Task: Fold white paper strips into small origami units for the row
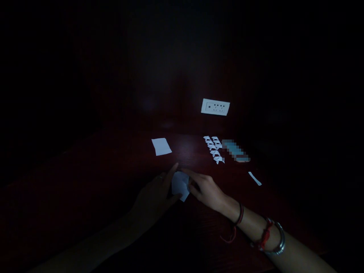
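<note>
A small white piece of paper (179, 185), with what look like creases or folded edges, lies between my hands on the dark red table. My left hand (156, 191) holds it from the left, the thumb on its lower part and the index finger by its top left edge. At the paper's right edge, my right hand (207, 189) grips it with curled fingers, the index finger reaching along the top. Bracelets circle my right wrist. Dim light hides the undersides of both hands.
A stack of white paper sheets (161, 146) lies beyond my left hand. Several small folded white paper pieces (211, 146) stand in two rows at the back right, beside a blurred phone-like object (234, 149). Nearer is a narrow white strip (254, 178). A wall socket (215, 107) is behind.
</note>
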Available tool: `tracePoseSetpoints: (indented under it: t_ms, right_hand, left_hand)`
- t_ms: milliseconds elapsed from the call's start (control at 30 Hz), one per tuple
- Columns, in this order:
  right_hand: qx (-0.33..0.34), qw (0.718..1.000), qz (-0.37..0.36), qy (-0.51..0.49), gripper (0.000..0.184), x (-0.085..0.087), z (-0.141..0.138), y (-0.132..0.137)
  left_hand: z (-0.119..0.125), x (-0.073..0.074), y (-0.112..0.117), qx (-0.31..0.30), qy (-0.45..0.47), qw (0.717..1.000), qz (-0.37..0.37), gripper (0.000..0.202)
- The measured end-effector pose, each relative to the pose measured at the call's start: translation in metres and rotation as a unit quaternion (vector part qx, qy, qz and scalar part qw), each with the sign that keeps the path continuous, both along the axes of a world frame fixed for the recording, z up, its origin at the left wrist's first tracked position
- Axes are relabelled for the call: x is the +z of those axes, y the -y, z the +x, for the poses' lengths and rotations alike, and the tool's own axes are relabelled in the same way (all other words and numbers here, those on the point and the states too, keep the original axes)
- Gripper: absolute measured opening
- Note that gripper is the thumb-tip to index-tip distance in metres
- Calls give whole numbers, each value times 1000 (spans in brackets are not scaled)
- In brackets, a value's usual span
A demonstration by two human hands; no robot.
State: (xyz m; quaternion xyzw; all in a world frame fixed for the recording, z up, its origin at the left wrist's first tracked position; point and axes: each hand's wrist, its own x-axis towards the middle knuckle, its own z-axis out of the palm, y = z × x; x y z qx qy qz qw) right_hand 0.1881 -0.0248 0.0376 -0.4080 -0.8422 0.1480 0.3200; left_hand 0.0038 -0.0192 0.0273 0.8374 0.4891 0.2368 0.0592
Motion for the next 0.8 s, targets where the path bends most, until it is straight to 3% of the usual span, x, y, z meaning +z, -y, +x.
tracePoseSetpoints:
  t_ms: [300,633,800]
  right_hand:
    - [9,997,-52,-54,60,-5,-1,-5]
    - [-58,991,-96,-78,54,-12,1,-11]
    - [-67,988,-117,-69,41,-11,1,-12]
  left_hand:
    - [-5,-6,-10,-24,44,999,-16,75]
    - [-1,-10,-11,-55,54,997,4,68]
    - [-3,-15,-14,-32,44,998,6,68]
